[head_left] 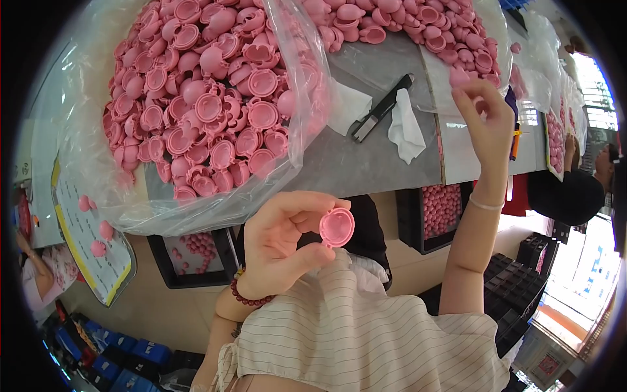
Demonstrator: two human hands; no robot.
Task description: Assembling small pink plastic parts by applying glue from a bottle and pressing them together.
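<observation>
My left hand pinches a round pink plastic shell between thumb and fingertips, just in front of my body. The shell's hollow, rimmed side faces up, and a small hinge-like tab sticks out at its lower edge. Out to the right, my right hand is curled, its thumb and fingertips together at another pink shell by the edge of the far pile. A large clear plastic bag full of similar pink shells lies on the table beyond my left hand.
On the grey table lie a black-handled cutter knife and white wipes. A second pink pile spreads behind them. Below the edge are black bins with pink parts. A sheet with loose pink pieces hangs left. Other people sit on both sides.
</observation>
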